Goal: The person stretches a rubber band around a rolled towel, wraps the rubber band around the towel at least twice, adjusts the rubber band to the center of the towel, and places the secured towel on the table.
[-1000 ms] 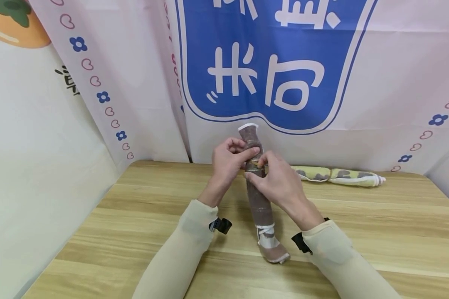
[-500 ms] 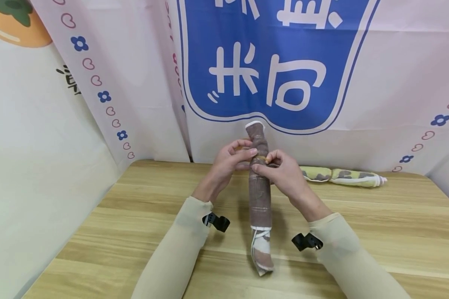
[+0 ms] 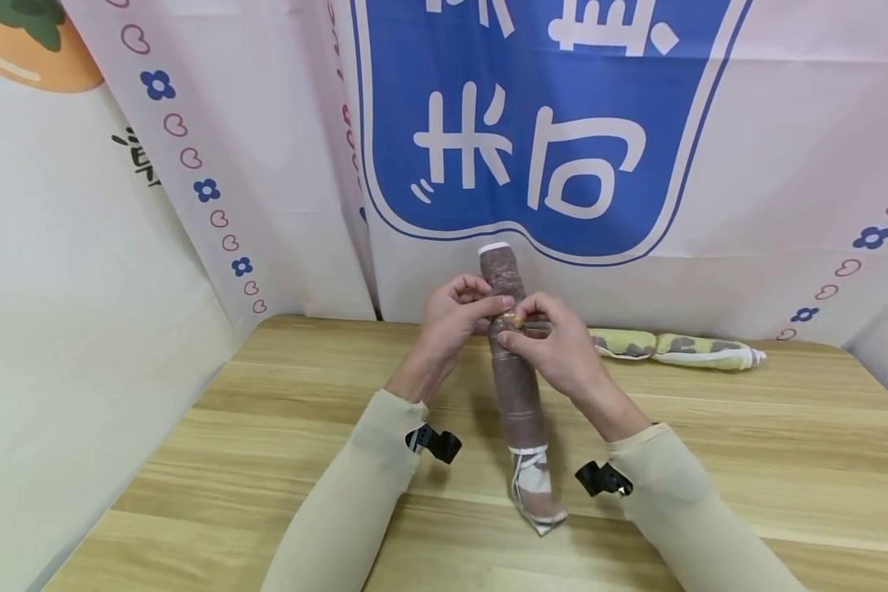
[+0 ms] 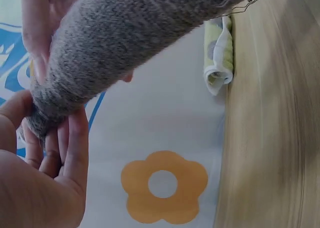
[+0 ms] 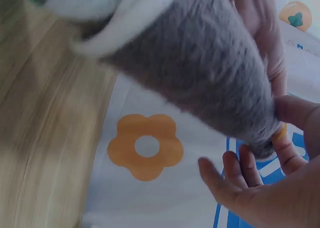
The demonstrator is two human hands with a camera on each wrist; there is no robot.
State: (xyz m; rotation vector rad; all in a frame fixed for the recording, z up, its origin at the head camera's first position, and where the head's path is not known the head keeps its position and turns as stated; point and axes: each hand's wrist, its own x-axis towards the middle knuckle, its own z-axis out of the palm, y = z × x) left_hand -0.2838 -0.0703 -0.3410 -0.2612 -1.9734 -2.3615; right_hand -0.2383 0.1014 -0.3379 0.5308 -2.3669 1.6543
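Note:
A brown-grey rolled towel (image 3: 518, 395) with white edging is held up lengthwise, its lower end pointing toward me over the table. A yellow rubber band (image 3: 511, 316) circles it at the narrowed part in its upper half. My left hand (image 3: 447, 316) grips the roll from the left, thumb across its front beside the band. From the right, my right hand (image 3: 562, 345) pinches the band, its thumb against the roll just below. In the right wrist view a bit of the rubber band (image 5: 280, 132) shows by my right fingers; the fuzzy towel (image 5: 215, 73) covers much of the left hand.
Behind the right hand, a yellow-green rolled towel (image 3: 699, 352) with grey patches lies near the back edge of the wooden table (image 3: 266, 460), cinched at its middle. A printed cloth backdrop (image 3: 303, 164) hangs directly behind the table.
The brown-grey roll's lower end swings left and then back right, while its upper end shifts slightly. Both hands stay at the narrowed part, the right fingers now closer to the left thumb.

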